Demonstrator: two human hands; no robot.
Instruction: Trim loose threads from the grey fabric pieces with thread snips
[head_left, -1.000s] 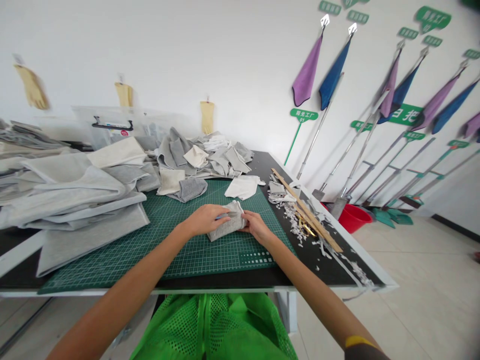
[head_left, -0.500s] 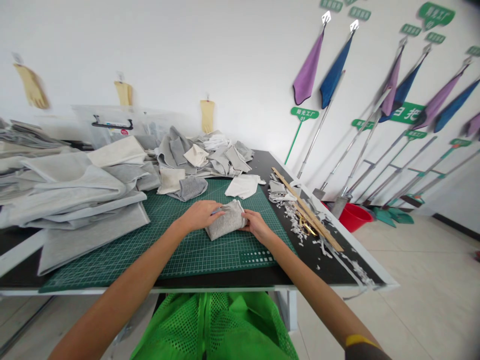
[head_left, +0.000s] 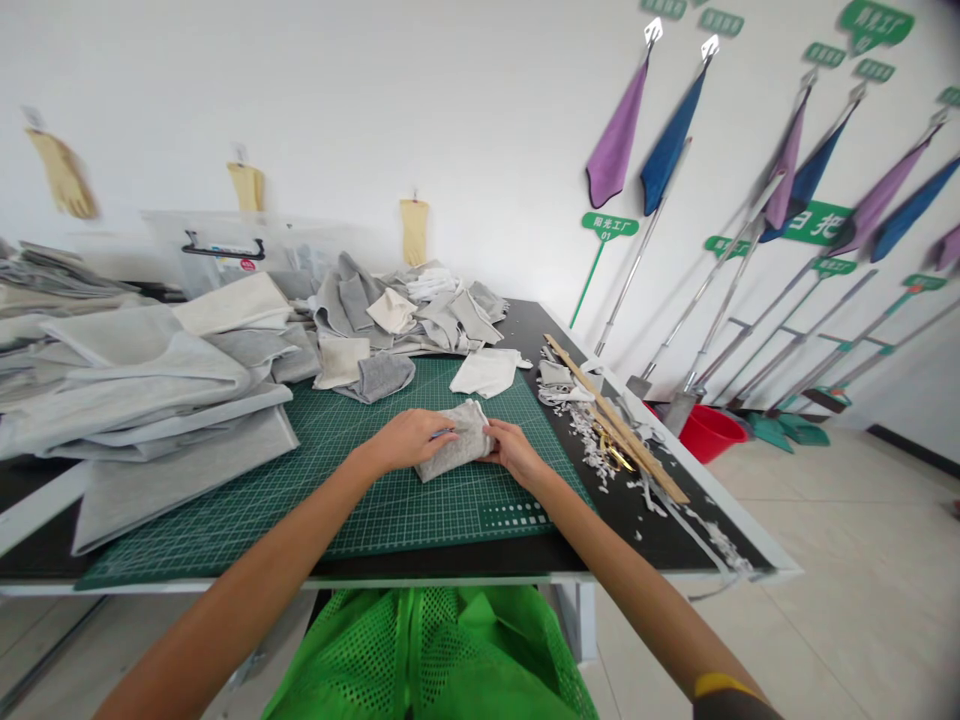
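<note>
A folded piece of light grey fabric [head_left: 452,455] is held slightly raised over the green cutting mat [head_left: 375,520]. My right hand [head_left: 512,448] pinches its right edge, the thumb on top and the fingers partly hidden beneath. At its left upper side is my left hand [head_left: 415,438], closed, with a slim blue thing [head_left: 442,432] showing between thumb and fingers; its kind is too small to make out. Just beyond lie a white fabric piece [head_left: 487,371] and a dark grey folded one [head_left: 386,377].
Large folded grey fabrics [head_left: 150,370] are stacked at the left, and a heap of fabric pieces [head_left: 420,310] sits at the back. Along the right edge lie a wooden strip [head_left: 615,420], gold-handled scissors [head_left: 616,455] and fabric scraps [head_left: 592,460]. A clear plastic box [head_left: 169,250] stands behind.
My left hand has shifted slightly down and to the right along the fabric, its wrist lower than before. My right hand keeps its pinch in nearly the same place.
</note>
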